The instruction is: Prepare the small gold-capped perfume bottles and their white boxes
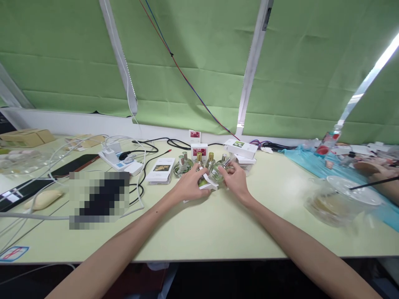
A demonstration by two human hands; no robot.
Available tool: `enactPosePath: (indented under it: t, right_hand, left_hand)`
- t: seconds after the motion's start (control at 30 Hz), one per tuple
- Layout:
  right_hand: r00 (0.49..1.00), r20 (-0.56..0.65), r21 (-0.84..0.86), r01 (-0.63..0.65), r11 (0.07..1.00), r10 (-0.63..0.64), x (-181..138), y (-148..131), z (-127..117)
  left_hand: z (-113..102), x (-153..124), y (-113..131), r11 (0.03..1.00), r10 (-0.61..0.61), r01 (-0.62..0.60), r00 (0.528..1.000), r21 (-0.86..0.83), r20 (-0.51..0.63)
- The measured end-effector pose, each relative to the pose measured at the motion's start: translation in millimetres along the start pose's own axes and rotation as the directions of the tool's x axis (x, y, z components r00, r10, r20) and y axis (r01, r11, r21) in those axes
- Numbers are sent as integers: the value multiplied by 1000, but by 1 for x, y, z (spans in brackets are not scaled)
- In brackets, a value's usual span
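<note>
My left hand (190, 182) is closed around a small white box (204, 182) with a green picture, its flap sticking out toward the right. Between the fingers of my right hand (236, 179) is a round glass perfume bottle (216, 171), tilted, close beside that box. Just behind my hands stand several similar bottles with silver or gold caps, among them a silver-capped bottle (181, 167). To the left lies a white carton with a yellow-flower picture (161, 169). Behind the bottles is a white box with a pink picture (199, 150); another white carton (240, 146) lies at the right.
Left on the table (199, 232) are a white power strip (114, 160), tangled cables, a dark phone (73, 165) and a beige mouse-shaped object (43, 200). At right stand a clear plastic container (336, 203) and a bottle (328, 141) by a blue cloth (304, 160); another person's arm (385, 180) shows.
</note>
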State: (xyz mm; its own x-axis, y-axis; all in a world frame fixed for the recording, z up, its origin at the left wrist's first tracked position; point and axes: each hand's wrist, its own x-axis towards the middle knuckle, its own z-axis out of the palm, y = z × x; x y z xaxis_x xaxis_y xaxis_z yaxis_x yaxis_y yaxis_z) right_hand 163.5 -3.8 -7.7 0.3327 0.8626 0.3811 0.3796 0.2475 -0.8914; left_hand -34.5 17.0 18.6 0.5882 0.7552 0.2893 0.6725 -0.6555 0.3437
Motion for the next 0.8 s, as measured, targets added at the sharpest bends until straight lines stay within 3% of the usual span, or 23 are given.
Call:
enactPosePath:
  t: [0.33, 0.8]
  right_hand:
    - [975, 103, 183, -215, 959, 199, -1, 3, 3]
    - [966, 134, 280, -253, 926, 223, 2, 9, 5]
  left_hand:
    - [0, -1, 5, 1000, 18, -18, 1000, -3, -13]
    - [-2, -3, 8, 999, 15, -16, 1000, -38, -23]
